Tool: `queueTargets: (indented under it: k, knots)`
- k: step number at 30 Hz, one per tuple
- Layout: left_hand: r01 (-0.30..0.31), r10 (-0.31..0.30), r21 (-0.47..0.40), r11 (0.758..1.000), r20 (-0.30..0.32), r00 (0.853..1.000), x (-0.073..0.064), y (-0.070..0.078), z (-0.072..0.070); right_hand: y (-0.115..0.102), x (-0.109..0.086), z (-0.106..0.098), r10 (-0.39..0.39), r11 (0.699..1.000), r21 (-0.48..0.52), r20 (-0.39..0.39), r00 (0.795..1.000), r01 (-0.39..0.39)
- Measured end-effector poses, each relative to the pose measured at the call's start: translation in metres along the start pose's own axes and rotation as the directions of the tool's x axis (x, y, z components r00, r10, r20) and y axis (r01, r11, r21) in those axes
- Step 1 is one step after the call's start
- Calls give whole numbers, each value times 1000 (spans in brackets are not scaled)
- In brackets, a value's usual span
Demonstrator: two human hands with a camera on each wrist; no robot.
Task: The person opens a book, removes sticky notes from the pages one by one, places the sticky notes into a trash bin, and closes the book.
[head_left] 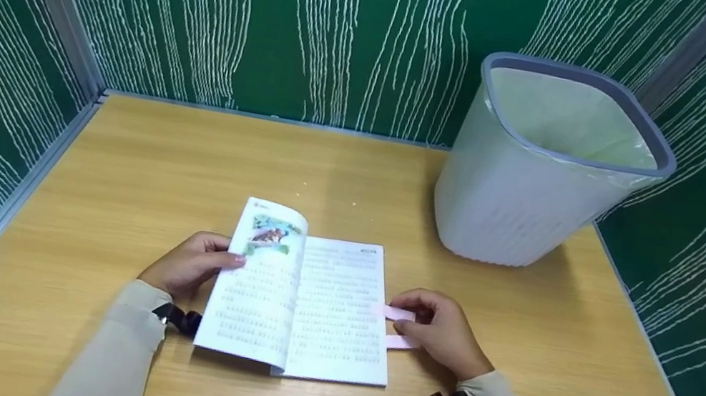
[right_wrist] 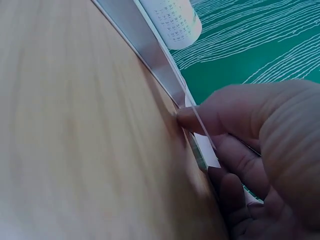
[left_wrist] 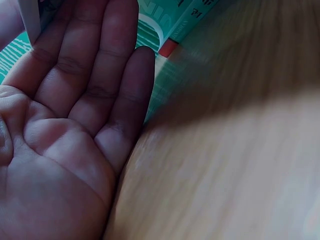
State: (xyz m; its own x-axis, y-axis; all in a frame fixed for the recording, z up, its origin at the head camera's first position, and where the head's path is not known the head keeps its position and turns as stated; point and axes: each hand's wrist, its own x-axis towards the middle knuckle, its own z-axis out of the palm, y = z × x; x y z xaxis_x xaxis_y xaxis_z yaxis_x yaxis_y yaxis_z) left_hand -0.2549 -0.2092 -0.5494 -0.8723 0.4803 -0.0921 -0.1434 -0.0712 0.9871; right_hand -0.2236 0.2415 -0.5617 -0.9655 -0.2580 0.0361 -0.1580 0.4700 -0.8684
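Note:
An open book (head_left: 337, 326) lies on the table, its left pages raised and curving up, with a small coloured picture at the top. My left hand (head_left: 185, 264) holds these raised pages at their outer edge, thumb on the page and fingers beneath. Under those fingers, part of a green cover (left_wrist: 167, 17) shows in the left wrist view. Two pink paper tabs stick out past the right page's edge. At the upper tab (head_left: 401, 315), my right hand (head_left: 442, 331) pinches with thumb and forefinger; the lower tab (head_left: 399, 342) runs beneath the thumb side.
A pale waste bin (head_left: 506, 196) with a grey rim and a plastic liner stands at the back right of the wooden table (head_left: 200, 157). Green walls with white wavy lines (head_left: 325, 26) enclose the table at the back and sides.

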Motion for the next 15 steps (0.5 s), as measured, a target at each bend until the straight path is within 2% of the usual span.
queueTargets:
  k: [5, 15]
  knots:
    - [-9, 9, 11, 1000, 11, 1000, -1, 1, -1, 1, 0, 0, -3, 1000, -3, 0, 1000, 3]
    - [-25, 24, 24, 999, 25, 999, 1, 3, -1, -1, -1, -2, -65, 998, 6, 0, 998, 65]
